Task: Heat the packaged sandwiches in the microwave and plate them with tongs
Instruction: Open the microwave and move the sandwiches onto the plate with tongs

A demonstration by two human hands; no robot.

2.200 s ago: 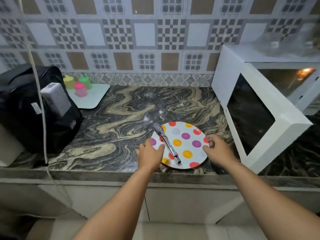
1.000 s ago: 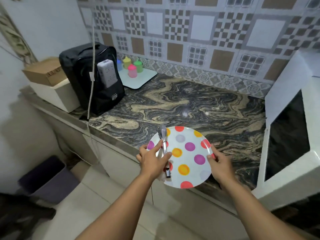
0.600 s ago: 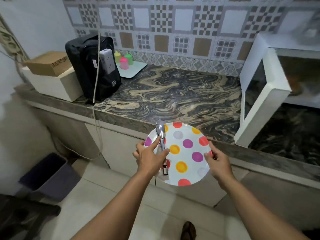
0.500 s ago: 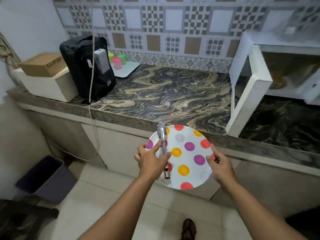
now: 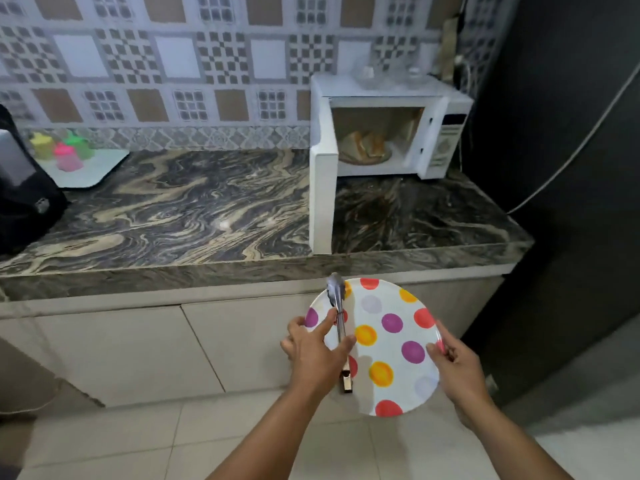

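The left hand grips the spotted plate and pins the tongs with its thumb; the right hand clasps the opposite rim. Plate has left the worktop. Beyond both hands, sandwiches wait inside the open microwave, ready for plating.

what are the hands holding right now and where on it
Both hold the polka-dot plate by opposite rims: left hand also pins the tongs mid-handle under its thumb, right hand pinches the right edge.
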